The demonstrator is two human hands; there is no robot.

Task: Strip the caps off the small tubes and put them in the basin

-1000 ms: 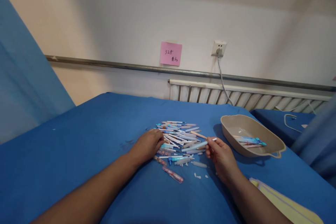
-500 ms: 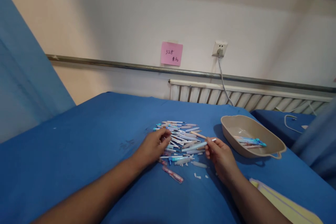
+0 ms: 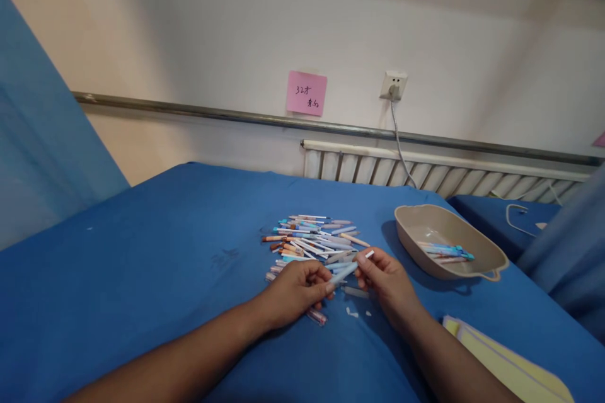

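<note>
A heap of several pens and pen parts (image 3: 312,240) lies on the blue cloth (image 3: 165,264). My right hand (image 3: 385,280) pinches a light blue pen barrel (image 3: 344,272) near its white end. My left hand (image 3: 295,289) has its fingers closed on the barrel's other end, just in front of the heap. Both hands meet over the near edge of the heap. Small white bits (image 3: 352,313) lie on the cloth below them.
A beige oval tray (image 3: 444,227) to the right holds a few pens. A yellow folder (image 3: 510,365) lies at the near right. Behind are a wall with a pink note (image 3: 306,93), a socket with cable (image 3: 394,85) and a radiator (image 3: 425,170).
My left hand came away from the heap and closed on the free end of the barrel held by my right hand. Both hands drew a little nearer to me.
</note>
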